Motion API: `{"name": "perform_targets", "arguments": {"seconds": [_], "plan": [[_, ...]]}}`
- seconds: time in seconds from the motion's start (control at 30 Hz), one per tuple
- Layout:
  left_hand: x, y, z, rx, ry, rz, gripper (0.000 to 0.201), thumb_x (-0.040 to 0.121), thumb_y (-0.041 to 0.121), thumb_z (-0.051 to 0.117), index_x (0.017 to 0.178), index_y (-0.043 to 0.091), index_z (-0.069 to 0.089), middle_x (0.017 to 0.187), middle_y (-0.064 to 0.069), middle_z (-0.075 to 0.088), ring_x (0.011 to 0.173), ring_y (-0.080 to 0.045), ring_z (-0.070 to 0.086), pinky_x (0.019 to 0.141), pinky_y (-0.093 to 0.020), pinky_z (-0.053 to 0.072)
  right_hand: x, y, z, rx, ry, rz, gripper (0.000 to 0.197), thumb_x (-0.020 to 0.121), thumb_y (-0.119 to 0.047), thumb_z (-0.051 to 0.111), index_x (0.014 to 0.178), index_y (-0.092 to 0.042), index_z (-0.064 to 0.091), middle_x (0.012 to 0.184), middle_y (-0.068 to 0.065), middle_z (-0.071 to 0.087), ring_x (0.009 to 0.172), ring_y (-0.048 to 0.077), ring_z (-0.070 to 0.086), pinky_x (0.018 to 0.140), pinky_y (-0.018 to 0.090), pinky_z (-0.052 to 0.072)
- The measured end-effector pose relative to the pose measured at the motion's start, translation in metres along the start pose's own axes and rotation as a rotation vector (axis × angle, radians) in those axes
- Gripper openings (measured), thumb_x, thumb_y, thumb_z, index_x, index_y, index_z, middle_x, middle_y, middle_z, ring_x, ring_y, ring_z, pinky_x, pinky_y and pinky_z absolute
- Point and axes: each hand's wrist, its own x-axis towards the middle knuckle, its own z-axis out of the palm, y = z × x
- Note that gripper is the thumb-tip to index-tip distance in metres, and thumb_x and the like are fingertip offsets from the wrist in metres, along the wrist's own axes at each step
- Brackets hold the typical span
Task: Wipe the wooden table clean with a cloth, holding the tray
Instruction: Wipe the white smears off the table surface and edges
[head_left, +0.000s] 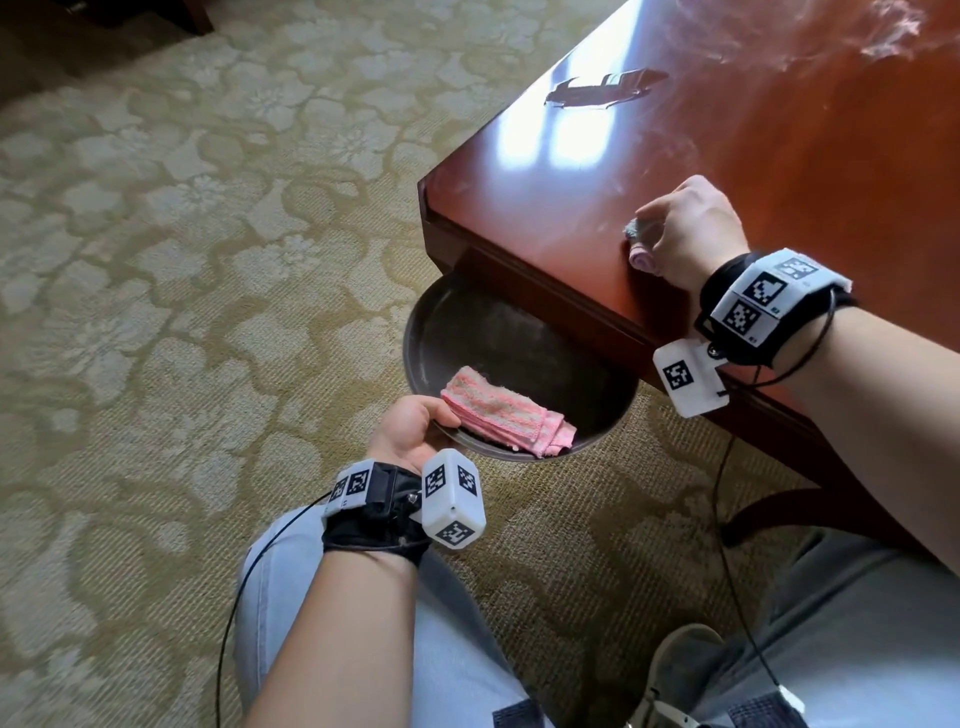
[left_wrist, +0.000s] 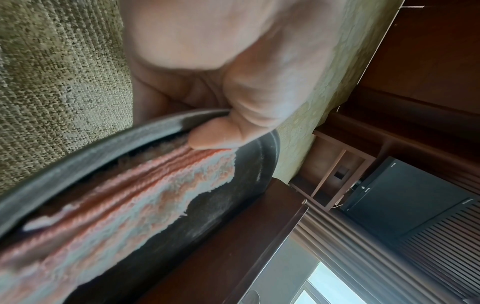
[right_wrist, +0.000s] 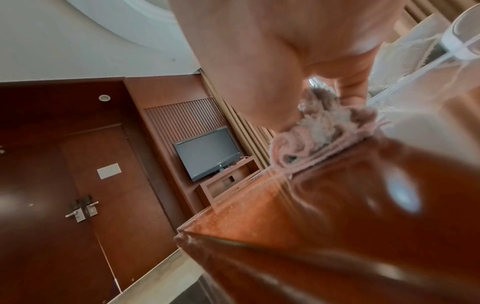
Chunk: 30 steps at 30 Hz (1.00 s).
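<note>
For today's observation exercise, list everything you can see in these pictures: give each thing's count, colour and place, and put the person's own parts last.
Wooden table: one, glossy reddish-brown, upper right, dusty streaks on top.
Tray: one, round, dark, held just under the table's near edge.
Folded cloth: one, pink, lying in the tray.
Wiping cloth: one, pink-grey, bunched on the tabletop near its edge.
Carpet: one, beige-green floral, the floor.
Television: one, black, against the slatted wall.
Door: one, dark wood, metal handle.
Left hand: grips the tray's rim, thumb on the folded cloth.
Right hand: grips the wiping cloth on the table.
</note>
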Motion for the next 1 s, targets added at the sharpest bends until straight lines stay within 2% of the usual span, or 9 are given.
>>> {"name": "perform_targets", "arguments": {"seconds": [0.13, 0.27, 0.33, 0.4, 0.5, 0.67, 0.77, 0.9, 1.0], "plan": [[-0.002, 0.001, -0.001, 0.009, 0.008, -0.006, 0.037, 0.080, -0.007, 0.033, 0.107, -0.007, 0.058, 0.094, -0.020, 0.070, 0.078, -0.031, 0.069, 0.061, -0.030, 0.058, 0.008, -0.019, 0.002, -0.021, -0.040, -0.039, 0.036, 0.074, -0.017, 0.081, 0.109, -0.016, 0.074, 0.117, 0.013, 0.057, 0.107, 0.035, 0.059, 0.095, 0.035, 0.048], [-0.001, 0.001, -0.002, 0.008, 0.018, 0.001, 0.050, 0.067, -0.005, 0.040, 0.115, -0.005, 0.055, 0.107, -0.022, 0.066, 0.090, -0.034, 0.066, 0.075, -0.035, 0.058, 0.005, -0.057, 0.009, 0.018, -0.099, -0.157, 0.030, 0.073, -0.027, 0.074, 0.101, -0.014, 0.077, 0.084, 0.002, 0.055, 0.095, 0.032, 0.063, 0.077, 0.025, 0.044], [0.000, 0.000, -0.002, 0.006, -0.002, 0.009, 0.046, 0.066, -0.005, 0.041, 0.109, -0.005, 0.057, 0.100, -0.021, 0.067, 0.088, -0.033, 0.066, 0.077, -0.036, 0.057, -0.001, -0.078, 0.016, 0.065, -0.138, -0.257, 0.028, 0.073, -0.026, 0.069, 0.098, -0.018, 0.078, 0.090, 0.007, 0.062, 0.094, 0.030, 0.063, 0.078, 0.026, 0.048], [-0.001, 0.000, -0.002, 0.002, -0.004, 0.026, 0.040, 0.066, -0.005, 0.039, 0.100, -0.006, 0.060, 0.092, -0.020, 0.069, 0.078, -0.032, 0.069, 0.067, -0.033, 0.058, -0.013, -0.096, 0.024, 0.061, -0.198, -0.373, 0.029, 0.070, -0.016, 0.074, 0.098, -0.021, 0.077, 0.100, 0.006, 0.065, 0.097, 0.024, 0.062, 0.084, 0.028, 0.050], [0.000, -0.003, -0.005, -0.015, 0.020, 0.054, 0.037, 0.065, -0.005, 0.039, 0.096, -0.004, 0.059, 0.090, -0.019, 0.068, 0.078, -0.032, 0.068, 0.067, -0.034, 0.058, -0.036, -0.114, 0.039, 0.033, -0.312, -0.582, 0.039, 0.058, -0.005, 0.076, 0.095, -0.019, 0.078, 0.095, 0.004, 0.068, 0.089, 0.024, 0.065, 0.078, 0.031, 0.053], [-0.006, -0.006, -0.017, -0.003, 0.102, 0.050, 0.023, 0.063, -0.003, 0.040, 0.073, 0.000, 0.060, 0.074, -0.014, 0.067, 0.069, -0.028, 0.065, 0.074, -0.036, 0.051, -0.057, -0.123, 0.051, 0.275, -0.227, -0.711, 0.040, 0.061, -0.002, 0.070, 0.099, -0.013, 0.078, 0.097, 0.008, 0.065, 0.088, 0.023, 0.062, 0.077, 0.028, 0.049], [-0.013, -0.009, -0.022, -0.033, 0.121, 0.055, 0.031, 0.065, -0.004, 0.036, 0.060, -0.003, 0.067, 0.068, -0.015, 0.069, 0.058, -0.028, 0.069, 0.069, -0.037, 0.048, -0.053, -0.128, 0.053, 0.226, -0.280, -0.675, 0.037, 0.073, -0.001, 0.069, 0.108, -0.010, 0.075, 0.105, 0.011, 0.066, 0.096, 0.028, 0.063, 0.084, 0.029, 0.046], [-0.024, -0.013, -0.037, -0.050, 0.212, 0.045, 0.026, 0.066, -0.004, 0.037, 0.070, -0.005, 0.062, 0.067, -0.016, 0.068, 0.054, -0.028, 0.068, 0.067, -0.036, 0.048, -0.050, -0.134, 0.055, 0.352, -0.316, -0.486, 0.029, 0.085, -0.016, 0.067, 0.114, -0.015, 0.072, 0.110, 0.005, 0.069, 0.101, 0.021, 0.063, 0.090, 0.031, 0.048], [-0.038, -0.015, -0.051, -0.091, 0.278, 0.044, 0.024, 0.069, -0.005, 0.037, 0.083, -0.003, 0.058, 0.074, -0.016, 0.069, 0.067, -0.031, 0.066, 0.073, -0.036, 0.051, -0.050, -0.146, 0.052, 0.608, -0.422, -0.296, 0.027, 0.085, -0.022, 0.071, 0.112, -0.019, 0.071, 0.100, -0.004, 0.069, 0.089, 0.009, 0.063, 0.088, 0.026, 0.051]]}}
